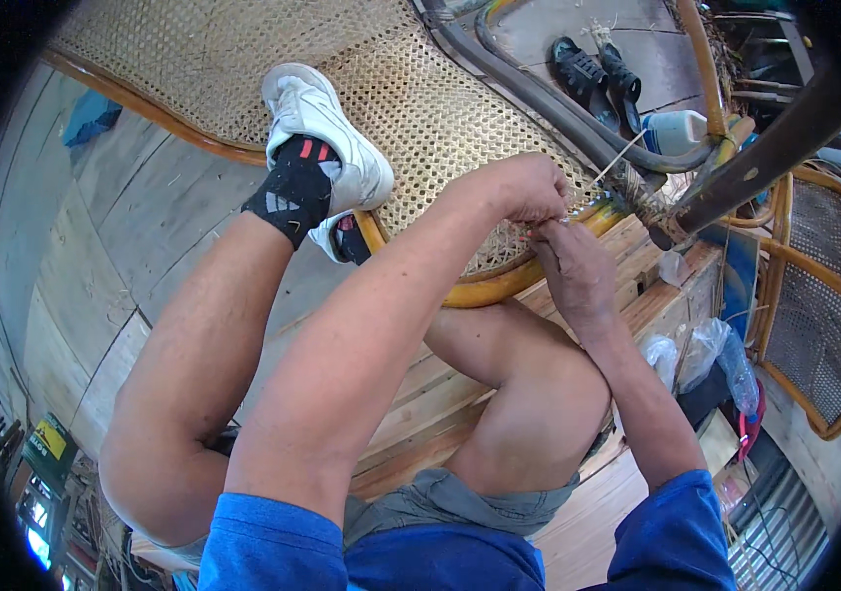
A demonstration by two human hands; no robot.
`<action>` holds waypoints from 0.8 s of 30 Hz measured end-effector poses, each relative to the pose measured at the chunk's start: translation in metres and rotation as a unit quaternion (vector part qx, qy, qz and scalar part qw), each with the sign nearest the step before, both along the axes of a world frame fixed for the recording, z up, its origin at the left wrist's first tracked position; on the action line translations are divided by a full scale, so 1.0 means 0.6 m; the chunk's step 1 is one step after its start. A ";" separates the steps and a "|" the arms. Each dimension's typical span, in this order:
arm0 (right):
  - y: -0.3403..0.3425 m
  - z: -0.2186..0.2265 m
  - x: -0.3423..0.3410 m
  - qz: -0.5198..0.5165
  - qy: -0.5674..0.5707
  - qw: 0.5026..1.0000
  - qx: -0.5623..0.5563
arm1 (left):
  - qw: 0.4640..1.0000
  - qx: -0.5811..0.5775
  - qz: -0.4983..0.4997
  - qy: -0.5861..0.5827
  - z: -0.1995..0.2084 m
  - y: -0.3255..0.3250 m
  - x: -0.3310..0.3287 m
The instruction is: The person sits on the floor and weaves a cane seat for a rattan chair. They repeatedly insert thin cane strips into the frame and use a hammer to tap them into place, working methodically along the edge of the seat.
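Note:
A woven cane panel in a bent rattan frame lies across my lap. At its right edge my left hand is closed, fingers curled down at the rim. Just below it my right hand is closed too, its fingertips meeting those of the left. What they pinch is hidden between the fingers. A thin pale strip sticks up to the right of my left hand, beside a wrapped rattan joint. My white shoe rests on the cane weave.
Dark rattan poles cross at the right. Behind them are black sandals and a white plastic bottle. Another cane-and-rattan piece stands far right, near plastic bags. Wooden planks lie beneath me.

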State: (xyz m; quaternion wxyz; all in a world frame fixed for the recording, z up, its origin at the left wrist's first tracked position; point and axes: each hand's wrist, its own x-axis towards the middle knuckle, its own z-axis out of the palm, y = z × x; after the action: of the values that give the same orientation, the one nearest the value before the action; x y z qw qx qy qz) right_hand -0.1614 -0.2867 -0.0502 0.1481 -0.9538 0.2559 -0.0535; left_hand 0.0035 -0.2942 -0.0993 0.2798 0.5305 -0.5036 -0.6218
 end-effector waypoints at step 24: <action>-0.002 0.011 -0.008 0.029 0.003 0.997 0.068 | 0.982 0.007 -0.092 -0.164 0.029 -0.064 -0.036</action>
State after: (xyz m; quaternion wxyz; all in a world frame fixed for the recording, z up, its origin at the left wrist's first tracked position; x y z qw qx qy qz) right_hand -0.1661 -0.2879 -0.0435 0.2134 -0.9488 0.2312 -0.0289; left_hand -0.0182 -0.3328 -0.0817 0.1312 0.5790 -0.5847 -0.5529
